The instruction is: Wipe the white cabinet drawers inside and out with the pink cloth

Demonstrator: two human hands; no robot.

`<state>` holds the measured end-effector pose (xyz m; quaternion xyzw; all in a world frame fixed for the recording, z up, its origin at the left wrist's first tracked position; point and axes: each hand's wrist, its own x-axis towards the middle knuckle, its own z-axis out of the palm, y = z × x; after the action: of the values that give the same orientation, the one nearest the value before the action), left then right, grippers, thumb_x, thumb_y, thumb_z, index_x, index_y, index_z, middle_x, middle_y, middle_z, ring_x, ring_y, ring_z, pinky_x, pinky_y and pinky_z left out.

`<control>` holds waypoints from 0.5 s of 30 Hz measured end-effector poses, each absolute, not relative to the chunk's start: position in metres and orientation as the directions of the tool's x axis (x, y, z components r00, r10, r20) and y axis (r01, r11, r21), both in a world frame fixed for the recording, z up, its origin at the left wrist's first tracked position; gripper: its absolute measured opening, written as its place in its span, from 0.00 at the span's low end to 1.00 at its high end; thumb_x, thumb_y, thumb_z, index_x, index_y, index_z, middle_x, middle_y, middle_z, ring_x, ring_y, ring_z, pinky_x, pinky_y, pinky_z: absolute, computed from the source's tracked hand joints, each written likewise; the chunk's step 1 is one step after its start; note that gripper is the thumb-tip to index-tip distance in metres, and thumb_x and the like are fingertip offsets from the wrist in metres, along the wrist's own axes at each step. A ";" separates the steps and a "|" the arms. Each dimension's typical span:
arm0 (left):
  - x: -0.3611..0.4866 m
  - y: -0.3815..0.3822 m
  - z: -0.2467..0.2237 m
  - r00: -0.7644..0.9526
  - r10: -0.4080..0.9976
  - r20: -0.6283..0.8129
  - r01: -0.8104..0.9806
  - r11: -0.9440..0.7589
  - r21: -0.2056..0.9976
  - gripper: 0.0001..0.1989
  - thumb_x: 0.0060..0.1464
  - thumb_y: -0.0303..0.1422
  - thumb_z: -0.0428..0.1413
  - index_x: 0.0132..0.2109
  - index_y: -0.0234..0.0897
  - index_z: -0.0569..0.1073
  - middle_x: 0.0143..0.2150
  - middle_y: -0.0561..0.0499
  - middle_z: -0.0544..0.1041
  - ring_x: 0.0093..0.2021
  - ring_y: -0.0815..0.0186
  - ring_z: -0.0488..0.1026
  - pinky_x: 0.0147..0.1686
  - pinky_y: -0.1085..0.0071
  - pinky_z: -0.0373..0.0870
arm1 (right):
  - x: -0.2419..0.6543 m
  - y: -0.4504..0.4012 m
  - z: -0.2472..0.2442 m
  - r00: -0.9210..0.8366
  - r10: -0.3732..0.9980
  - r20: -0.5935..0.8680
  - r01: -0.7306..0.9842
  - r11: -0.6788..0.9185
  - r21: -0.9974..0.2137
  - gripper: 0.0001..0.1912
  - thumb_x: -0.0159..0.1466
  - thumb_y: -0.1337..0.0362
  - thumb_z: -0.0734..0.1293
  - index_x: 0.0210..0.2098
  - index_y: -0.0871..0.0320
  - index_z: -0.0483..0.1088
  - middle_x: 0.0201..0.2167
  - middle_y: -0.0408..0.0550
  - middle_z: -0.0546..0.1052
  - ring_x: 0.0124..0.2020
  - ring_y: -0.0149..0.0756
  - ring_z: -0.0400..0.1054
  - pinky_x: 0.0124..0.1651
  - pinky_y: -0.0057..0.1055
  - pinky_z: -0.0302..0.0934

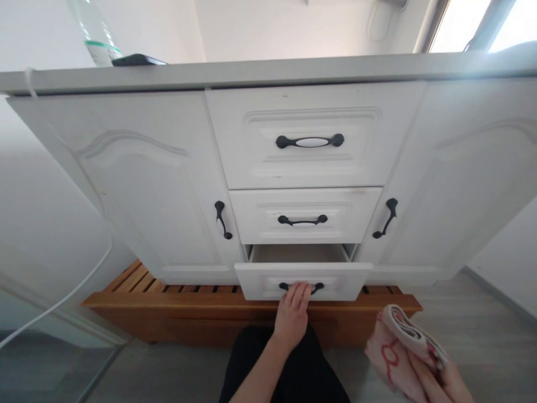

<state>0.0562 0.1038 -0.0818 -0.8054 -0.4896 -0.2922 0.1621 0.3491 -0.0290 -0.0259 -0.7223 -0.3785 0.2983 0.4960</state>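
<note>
My left hand [292, 314] has its fingers hooked over the dark handle [319, 287] of the bottom drawer [251, 280]. That drawer is pulled part way out, and a strip of its inside shows above the front panel. Low on the right, my right hand [451, 386] grips a folded pale pink towel [392, 350] with a red pattern. The towel is held off to the side, apart from the drawer. Much of the right hand's fingers is hidden by the cloth.
The white cabinet [138, 201] has a middle drawer [255, 224] and a top drawer [235, 145], both closed, between two doors. It stands on a slatted wooden base [188, 316]. On top are a plastic bottle [98, 42] and a dark flat phone-like object [138, 60]. A white cable [90, 274] hangs at left.
</note>
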 end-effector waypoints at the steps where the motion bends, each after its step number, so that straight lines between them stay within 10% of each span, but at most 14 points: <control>1: 0.056 0.115 -0.074 0.363 0.739 0.568 0.886 -0.462 0.034 0.35 0.58 0.24 0.50 0.71 0.41 0.56 0.71 0.55 0.65 0.71 0.62 0.59 0.59 0.67 0.69 | 0.345 -0.023 -0.026 0.524 0.849 -0.065 0.240 -0.220 -0.945 0.35 0.58 0.42 0.67 0.59 0.54 0.65 0.62 0.57 0.72 0.64 0.57 0.63 0.71 0.51 0.50; 7: 0.060 0.141 -0.051 0.257 0.849 0.461 0.900 -0.384 0.206 0.45 0.54 0.18 0.49 0.74 0.44 0.42 0.78 0.47 0.43 0.76 0.58 0.45 0.58 0.66 0.72 | 0.326 0.004 -0.020 0.438 0.899 0.030 0.318 -0.124 -0.940 0.29 0.61 0.44 0.65 0.54 0.55 0.66 0.56 0.58 0.75 0.59 0.55 0.67 0.65 0.47 0.60; 15: 0.017 0.055 -0.123 0.029 0.881 0.473 0.929 -0.198 0.313 0.43 0.56 0.18 0.49 0.74 0.47 0.45 0.75 0.40 0.54 0.73 0.51 0.56 0.63 0.54 0.71 | 0.318 0.115 0.038 0.291 0.624 0.725 0.822 0.225 -0.523 0.22 0.68 0.62 0.58 0.57 0.60 0.71 0.55 0.58 0.69 0.59 0.49 0.61 0.64 0.49 0.55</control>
<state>0.0165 0.0547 -0.1233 -0.7160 -0.6319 -0.2938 0.0409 0.3181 0.1146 0.0379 -0.6150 -0.5878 -0.0956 0.5168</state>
